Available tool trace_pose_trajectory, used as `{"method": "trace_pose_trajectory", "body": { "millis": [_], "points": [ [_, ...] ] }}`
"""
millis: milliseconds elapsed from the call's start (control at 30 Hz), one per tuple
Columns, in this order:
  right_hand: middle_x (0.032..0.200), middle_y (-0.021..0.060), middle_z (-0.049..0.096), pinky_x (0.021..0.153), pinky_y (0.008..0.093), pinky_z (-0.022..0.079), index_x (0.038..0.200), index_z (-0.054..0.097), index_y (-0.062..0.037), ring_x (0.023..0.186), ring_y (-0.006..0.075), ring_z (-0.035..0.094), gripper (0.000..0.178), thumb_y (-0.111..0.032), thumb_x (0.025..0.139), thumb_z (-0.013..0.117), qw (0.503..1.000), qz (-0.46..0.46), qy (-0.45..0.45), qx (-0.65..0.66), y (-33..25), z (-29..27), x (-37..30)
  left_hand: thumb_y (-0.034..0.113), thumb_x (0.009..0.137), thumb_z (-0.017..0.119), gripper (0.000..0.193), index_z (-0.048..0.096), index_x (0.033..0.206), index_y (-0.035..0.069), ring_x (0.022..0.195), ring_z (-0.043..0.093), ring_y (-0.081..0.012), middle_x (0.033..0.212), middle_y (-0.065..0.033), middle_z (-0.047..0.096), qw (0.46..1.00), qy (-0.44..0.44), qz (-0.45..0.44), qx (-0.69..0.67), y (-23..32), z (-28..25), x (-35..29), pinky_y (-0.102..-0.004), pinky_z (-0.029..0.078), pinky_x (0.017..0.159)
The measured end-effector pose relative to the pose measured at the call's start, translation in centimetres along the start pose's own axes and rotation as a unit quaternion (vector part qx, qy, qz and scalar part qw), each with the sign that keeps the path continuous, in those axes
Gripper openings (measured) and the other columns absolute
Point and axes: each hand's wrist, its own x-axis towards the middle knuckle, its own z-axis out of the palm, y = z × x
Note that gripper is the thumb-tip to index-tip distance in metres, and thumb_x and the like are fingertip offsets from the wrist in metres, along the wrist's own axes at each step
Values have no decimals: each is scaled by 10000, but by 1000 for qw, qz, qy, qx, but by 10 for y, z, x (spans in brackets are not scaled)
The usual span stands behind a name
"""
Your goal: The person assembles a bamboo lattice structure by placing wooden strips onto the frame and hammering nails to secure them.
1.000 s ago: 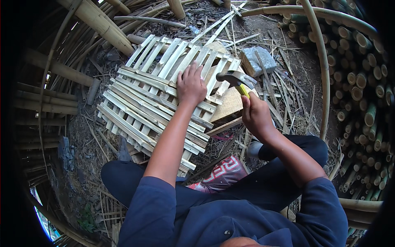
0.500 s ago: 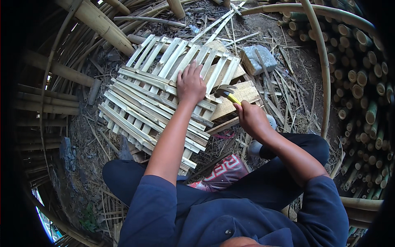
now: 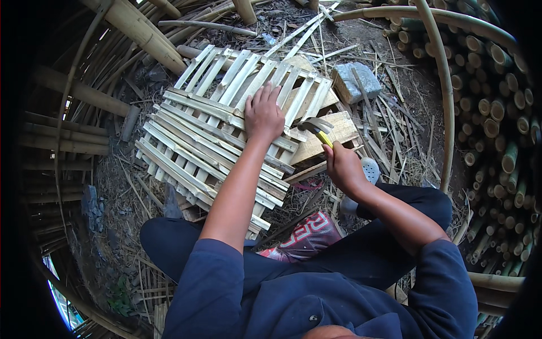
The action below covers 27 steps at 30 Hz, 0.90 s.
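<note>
hammering the slatted panel in front of you, apparently: your right hand is gripping the hammer, left hand is lying flat, grasping nothing; next blow is likely needing square aim

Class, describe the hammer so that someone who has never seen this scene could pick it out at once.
Find the large slatted panel of pale strips before the person. By its right edge, the right hand grips the hammer. Its bright yellow handle and curved metal head set it apart from the pale wood around it.
</note>
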Motion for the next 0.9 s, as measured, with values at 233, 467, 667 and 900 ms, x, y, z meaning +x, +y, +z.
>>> {"method": "trace_pose_trajectory", "body": {
  "millis": [233, 467, 667, 900],
  "points": [
    [701, 302, 639, 646, 599, 483, 896, 592, 43, 689, 523, 637, 398, -298, 1092, 528, 1000, 17, 6, 26, -3, -13, 3, 200, 1031, 457, 466, 541, 1488, 164, 1522, 369, -249, 1638, -56, 428, 1000, 9, -6, 10, -3, 1, -5, -485, 242, 1264],
    [659, 295, 583, 565, 519, 421, 813, 607, 57, 581, 485, 549, 452, -298, 1089, 560, 995, 45, 35, 86, -1, -12, 17, 196, 1034, 443, 445, 567, 1459, 147, 1510, 390, -243, 1624, -61, 450, 1000, 18, -5, 5, -1, 1, -5, -493, 251, 1260],
    [690, 297, 631, 623, 530, 477, 839, 640, 71, 655, 476, 644, 476, -343, 1067, 588, 990, 94, 4, 102, -20, -28, 33, 183, 1021, 439, 450, 566, 1450, 135, 1490, 413, -235, 1609, -65, 465, 1000, 17, -12, -19, 0, 0, -5, -496, 249, 1261],
    [736, 264, 685, 683, 485, 527, 980, 712, 86, 717, 413, 717, 426, -340, 966, 724, 988, 106, -16, 110, -25, -27, 44, 203, 900, 646, 364, 698, 1261, 201, 1449, 469, -257, 1496, -52, 581, 984, 58, 77, -149, -8, -8, -6, -489, 302, 1218]
  ]
}}
